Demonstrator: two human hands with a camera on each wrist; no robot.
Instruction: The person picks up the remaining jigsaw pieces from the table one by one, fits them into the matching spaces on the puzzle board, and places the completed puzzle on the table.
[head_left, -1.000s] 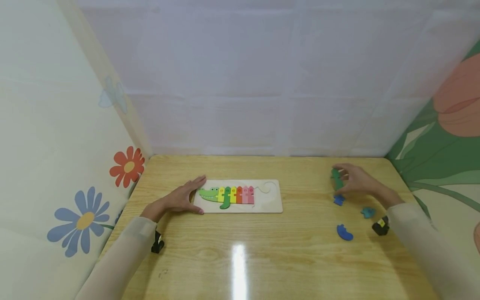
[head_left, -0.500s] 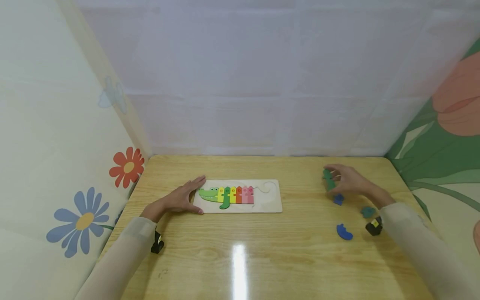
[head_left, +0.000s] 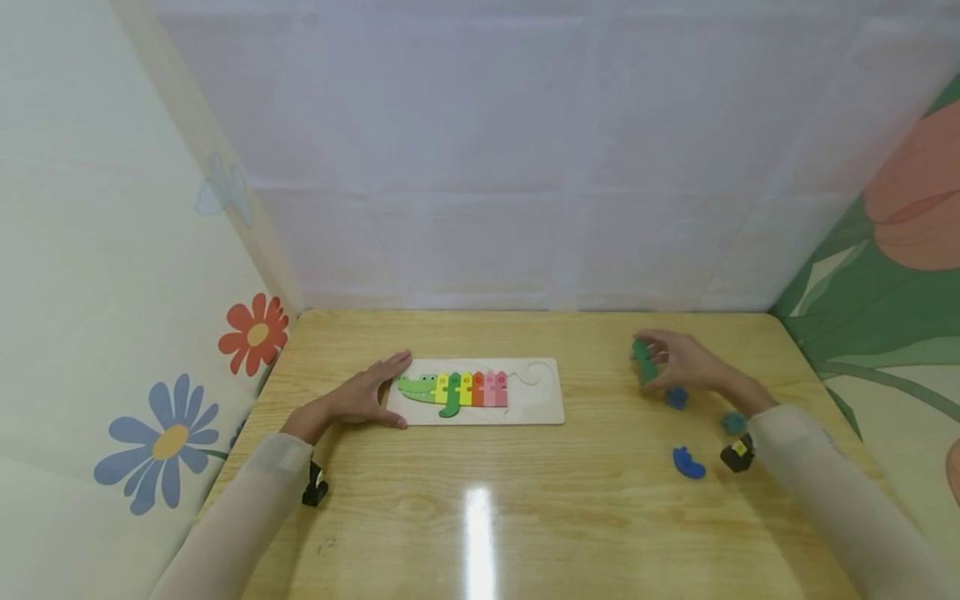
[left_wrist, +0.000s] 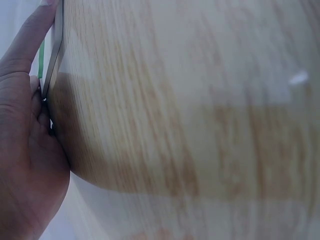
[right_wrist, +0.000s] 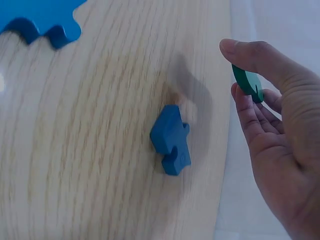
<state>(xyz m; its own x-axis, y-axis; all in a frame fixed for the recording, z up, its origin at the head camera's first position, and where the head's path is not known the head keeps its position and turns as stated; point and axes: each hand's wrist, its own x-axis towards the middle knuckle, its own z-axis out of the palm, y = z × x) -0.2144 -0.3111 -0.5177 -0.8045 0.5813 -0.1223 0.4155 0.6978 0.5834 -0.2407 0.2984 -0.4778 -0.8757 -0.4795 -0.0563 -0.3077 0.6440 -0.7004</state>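
A pale wooden crocodile puzzle board (head_left: pixel 536 408) lies on the table, with a green crocodile head and several coloured body pieces set in it. My left hand (head_left: pixel 360 396) rests at its left end, thumb and fingers spread to the near and far corners. In the left wrist view the thumb lies along the board's edge. My right hand (head_left: pixel 686 362) pinches a green puzzle piece (head_left: pixel 643 361) between thumb and fingers, above the table. Beneath that hand, in the right wrist view, sits a blue puzzle piece (right_wrist: pixel 171 140) on the wood.
A curved blue piece (head_left: pixel 688 463) and a teal piece (head_left: pixel 734 423) lie on the right of the wooden table (head_left: pixel 570 517). At the board's right end a curled tail outline (head_left: pixel 536 374) shows bare wood. A white cloth wall (head_left: pixel 450 250) stands behind the table.
My right hand has moved left with the green puzzle piece, away from the blue one. My left hand and the board have stayed almost in place.
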